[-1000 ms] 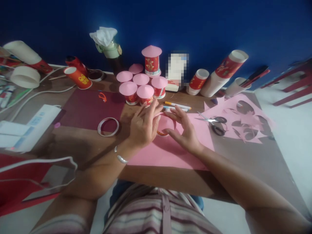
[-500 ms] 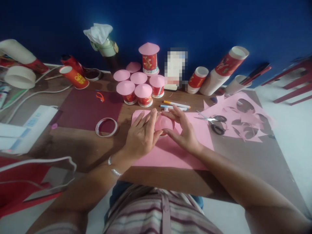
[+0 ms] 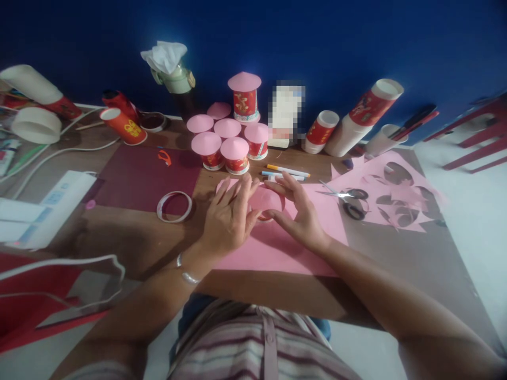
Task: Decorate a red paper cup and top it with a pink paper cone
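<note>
A shallow pink paper cone [image 3: 267, 200] sits on a red-and-white paper cup, most of which is hidden beneath it and my hands. My left hand [image 3: 230, 216] curves round the cone's left side, its thumb at the near edge and its fingers along the far left rim. On the opposite side my right hand [image 3: 298, 214] holds the rim between thumb and fingers. Under both hands lies a pink paper sheet [image 3: 277, 258]. Behind them stand several red cups with pink cone tops [image 3: 234, 153], one raised higher than the others [image 3: 244, 100].
Scissors [image 3: 348, 196] lie on cut pink paper scraps [image 3: 400, 182] at right. Markers [image 3: 288, 170] lie beyond my hands, and a tape roll [image 3: 174, 207] is at left near a dark red sheet [image 3: 138, 177]. Stacked paper cups [image 3: 364, 116] lean at the back right.
Both hands stay around the cone with only slight finger movement. The cone looks a little more level and lower, and the cup's rim shows at its near edge. The camera view has shifted slightly.
</note>
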Tool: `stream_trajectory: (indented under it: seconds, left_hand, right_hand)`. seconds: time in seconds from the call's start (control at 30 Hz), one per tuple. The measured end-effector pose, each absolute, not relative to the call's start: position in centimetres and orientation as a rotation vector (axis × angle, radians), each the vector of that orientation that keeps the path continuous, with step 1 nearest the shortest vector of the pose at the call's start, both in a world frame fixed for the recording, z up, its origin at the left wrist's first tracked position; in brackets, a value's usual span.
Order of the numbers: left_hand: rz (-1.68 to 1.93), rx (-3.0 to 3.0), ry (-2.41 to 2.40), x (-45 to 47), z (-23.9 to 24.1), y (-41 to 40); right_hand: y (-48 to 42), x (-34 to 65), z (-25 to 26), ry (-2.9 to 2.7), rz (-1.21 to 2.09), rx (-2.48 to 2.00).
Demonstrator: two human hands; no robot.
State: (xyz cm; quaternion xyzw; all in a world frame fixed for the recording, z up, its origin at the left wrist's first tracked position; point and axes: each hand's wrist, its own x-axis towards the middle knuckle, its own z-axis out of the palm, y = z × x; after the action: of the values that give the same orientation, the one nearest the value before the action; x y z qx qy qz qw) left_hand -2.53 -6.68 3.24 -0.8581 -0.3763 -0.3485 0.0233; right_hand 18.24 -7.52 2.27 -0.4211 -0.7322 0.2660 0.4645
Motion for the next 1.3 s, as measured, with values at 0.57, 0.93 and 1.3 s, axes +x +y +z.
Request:
stream_trajectory:
  seconds: [0.57, 0.93, 1.3]
  left_hand:
    - [-1.172, -2.759, -1.226, -2.5, 2.8, -6.4]
    - [-1.846, -2.987, -1.550, -1.2, 1.1, -4.5]
    - [-1.977, -2.967, -1.673, -1.6, 1.6, -4.6]
  right_hand:
    - [-7.3, 18.5, 2.1, -1.679, 0.778, -0.980]
    - [-6.5, 18.4, 1.1, -1.557, 0.850, -1.070]
    - [-6.5, 18.9, 1.2, -1.508, 0.844, -1.032]
